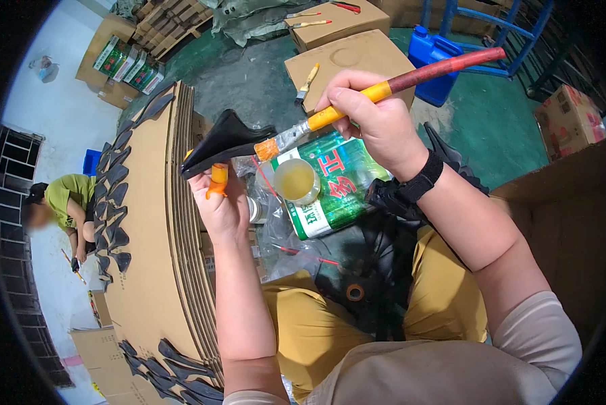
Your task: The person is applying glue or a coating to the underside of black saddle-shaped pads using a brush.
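My left hand [223, 210] holds up a black curved, pointed piece [216, 143], which resembles a heeled shoe sole. Orange-yellow wrapping covers at least one of its fingers. A paintbrush [357, 101] with a yellow and red handle is gripped in my right hand [384, 121], its bristles at the near end of the black piece; I cannot tell whether they touch. Below the brush, a clear cup [297, 181] of yellowish liquid stands on a green and white tin [347, 196]. A white container [256, 210] is partly hidden beside my left hand.
Stacked cardboard sheets [151, 283] at left carry several black pieces [117, 174]. Beyond them crouches a person [66, 202] in a green shirt. Cardboard boxes [350, 57], one bearing a small brush [307, 84], stand ahead. A blue jug [434, 64] is at far right.
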Motion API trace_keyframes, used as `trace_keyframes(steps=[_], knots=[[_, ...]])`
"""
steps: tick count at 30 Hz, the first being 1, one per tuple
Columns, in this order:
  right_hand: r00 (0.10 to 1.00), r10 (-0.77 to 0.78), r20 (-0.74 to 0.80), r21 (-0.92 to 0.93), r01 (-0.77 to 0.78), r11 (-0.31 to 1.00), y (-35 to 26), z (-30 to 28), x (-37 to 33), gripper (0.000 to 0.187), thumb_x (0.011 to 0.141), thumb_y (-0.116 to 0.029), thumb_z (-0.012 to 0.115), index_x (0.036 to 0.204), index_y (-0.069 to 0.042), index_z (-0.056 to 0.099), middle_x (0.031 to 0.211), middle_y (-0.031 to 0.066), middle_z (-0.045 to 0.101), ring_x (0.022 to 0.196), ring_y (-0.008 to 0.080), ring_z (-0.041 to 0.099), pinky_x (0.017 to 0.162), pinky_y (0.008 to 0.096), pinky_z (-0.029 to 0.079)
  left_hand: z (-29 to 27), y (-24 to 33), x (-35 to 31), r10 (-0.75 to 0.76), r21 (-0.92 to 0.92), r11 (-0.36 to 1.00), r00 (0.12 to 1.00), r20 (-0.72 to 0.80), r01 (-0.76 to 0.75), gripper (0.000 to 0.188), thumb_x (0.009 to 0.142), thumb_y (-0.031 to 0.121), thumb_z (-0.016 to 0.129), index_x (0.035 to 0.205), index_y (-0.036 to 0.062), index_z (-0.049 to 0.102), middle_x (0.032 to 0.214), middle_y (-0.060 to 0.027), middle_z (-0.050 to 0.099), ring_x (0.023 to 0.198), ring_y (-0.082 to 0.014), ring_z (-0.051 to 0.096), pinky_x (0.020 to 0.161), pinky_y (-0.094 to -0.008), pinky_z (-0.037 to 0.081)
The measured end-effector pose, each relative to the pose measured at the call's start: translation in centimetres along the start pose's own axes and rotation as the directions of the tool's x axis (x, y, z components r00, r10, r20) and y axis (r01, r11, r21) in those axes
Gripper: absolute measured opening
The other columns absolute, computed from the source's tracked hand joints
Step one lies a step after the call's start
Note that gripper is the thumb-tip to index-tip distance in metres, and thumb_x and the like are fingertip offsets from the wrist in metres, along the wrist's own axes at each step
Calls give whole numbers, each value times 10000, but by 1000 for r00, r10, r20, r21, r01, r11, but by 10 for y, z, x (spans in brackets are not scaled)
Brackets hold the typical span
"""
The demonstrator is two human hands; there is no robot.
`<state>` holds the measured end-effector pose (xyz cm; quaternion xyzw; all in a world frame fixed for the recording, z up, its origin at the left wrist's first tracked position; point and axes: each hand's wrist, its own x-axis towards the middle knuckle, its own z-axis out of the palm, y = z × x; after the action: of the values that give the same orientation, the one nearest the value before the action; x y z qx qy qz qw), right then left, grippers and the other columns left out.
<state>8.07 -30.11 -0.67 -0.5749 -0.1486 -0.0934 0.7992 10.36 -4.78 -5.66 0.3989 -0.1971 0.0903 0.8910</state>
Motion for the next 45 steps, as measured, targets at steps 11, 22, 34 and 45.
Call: trace_keyframes(steps=[11, 22, 34, 45], knots=[[998, 46, -43, 115, -41, 993, 19, 7, 3, 197, 916, -184, 559, 795, -48, 635, 668, -20, 564, 562, 31, 497, 500, 175, 400, 5, 9, -9, -111, -300, 950, 992, -58, 88, 215, 916, 213, 590, 1073, 74, 639, 1090, -52, 642, 987, -195, 549, 1014, -375, 394], [997, 83, -5, 323, -77, 943, 11, 15, 2, 224, 934, -209, 539, 861, -13, 619, 675, 12, 564, 567, 43, 504, 486, 183, 393, -9, 11, -9, -152, -359, 921, 988, 23, 150, 300, 928, 273, 569, 1141, 70, 629, 1174, -83, 637, 1164, -240, 525, 1121, -430, 306], [995, 92, -29, 192, -85, 978, 24, 7, 2, 199, 927, -200, 553, 829, -47, 635, 695, -14, 574, 576, 28, 499, 513, 175, 399, 7, 18, -9, -132, -345, 932, 991, -29, 114, 248, 950, 214, 530, 1123, 73, 640, 1160, -90, 643, 1152, -243, 541, 1104, -427, 334], [995, 26, -94, -6, -26, 1000, 30, -9, 2, 209, 922, -199, 545, 825, -35, 629, 662, -9, 549, 578, 54, 486, 519, 203, 377, -9, 31, -6, -121, -417, 906, 988, -95, 71, 248, 952, 178, 500, 1104, 44, 643, 1112, -108, 656, 1145, -261, 539, 1075, -429, 354]])
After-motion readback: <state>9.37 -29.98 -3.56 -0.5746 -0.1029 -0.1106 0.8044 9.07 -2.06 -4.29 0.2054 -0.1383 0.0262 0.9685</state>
